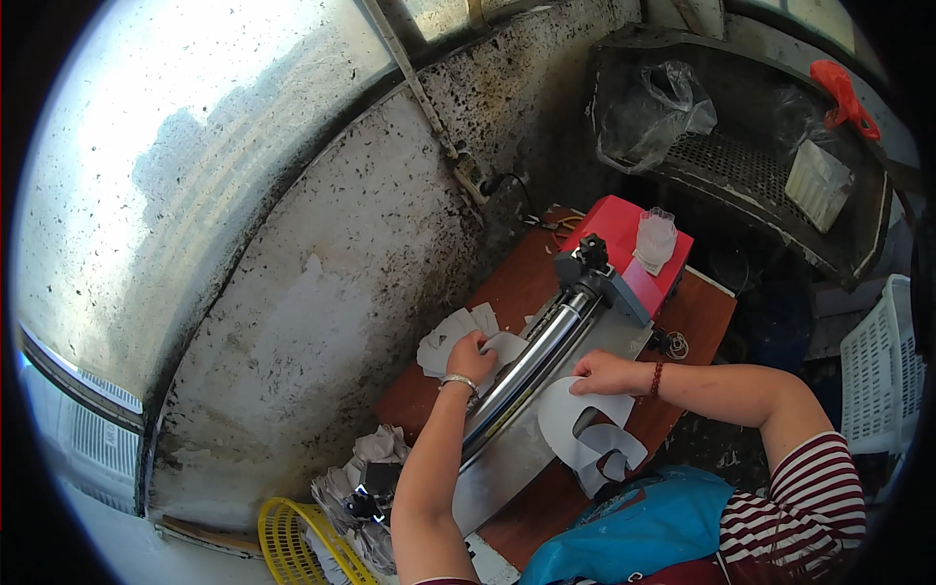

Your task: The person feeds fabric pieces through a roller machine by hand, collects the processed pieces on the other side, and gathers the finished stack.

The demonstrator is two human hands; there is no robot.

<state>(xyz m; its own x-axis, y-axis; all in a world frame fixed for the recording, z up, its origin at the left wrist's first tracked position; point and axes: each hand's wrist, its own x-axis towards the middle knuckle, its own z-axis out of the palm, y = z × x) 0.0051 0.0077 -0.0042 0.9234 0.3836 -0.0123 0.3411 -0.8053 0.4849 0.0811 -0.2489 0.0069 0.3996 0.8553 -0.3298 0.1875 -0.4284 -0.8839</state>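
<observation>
Glossy metal roller (529, 363), matt paper cutouts (563, 421), rough wall (331, 283)

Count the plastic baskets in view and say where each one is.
2: a yellow basket at lower left and a white basket at far right. Others may be hidden.

No text can be read. Dark marks (111, 436) on the white louvred unit (90, 456) at far left are too small.

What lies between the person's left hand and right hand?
In the head view, rightward from the left hand come a white piece, a shiny metal roller and a grey metal bed, then the right hand.
</observation>
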